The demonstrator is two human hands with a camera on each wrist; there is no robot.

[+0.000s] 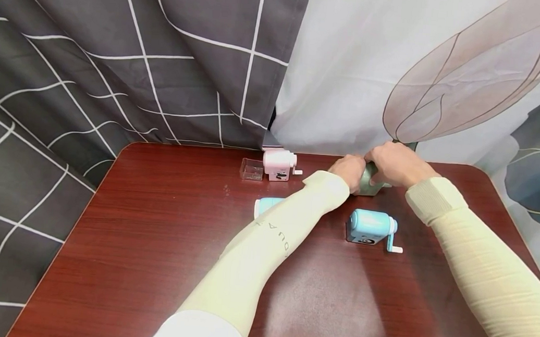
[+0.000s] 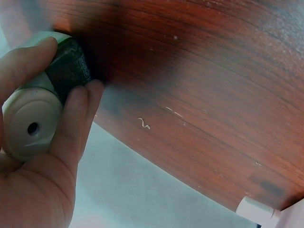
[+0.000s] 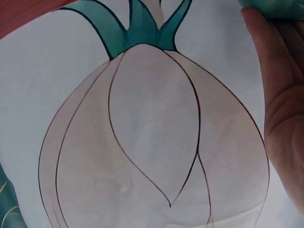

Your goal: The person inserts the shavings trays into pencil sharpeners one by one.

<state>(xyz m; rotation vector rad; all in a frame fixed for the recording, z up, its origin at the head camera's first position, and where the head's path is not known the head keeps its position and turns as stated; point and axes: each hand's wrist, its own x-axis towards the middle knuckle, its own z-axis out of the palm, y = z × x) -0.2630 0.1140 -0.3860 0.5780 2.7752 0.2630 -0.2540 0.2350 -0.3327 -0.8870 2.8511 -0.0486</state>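
Near the far edge of the brown table (image 1: 150, 264), the right hand (image 1: 402, 164) grips from above and the left hand (image 1: 347, 171) pinches between thumb and fingers the same green sharpener (image 1: 366, 189). If either grip loosens, it could slip over that table edge. The left wrist view shows its round hole (image 2: 33, 128), hidden in the head view

Tabletop (image 1: 152, 244) was reddish-brown woodgrain, far corners rounded. Dark grey white-gridded curtain (image 1: 214, 18) hung past left edge and far-left corner; white curtain (image 1: 339, 53), pinkish flower print (image 1: 474, 78), hung behind far edge's right half.
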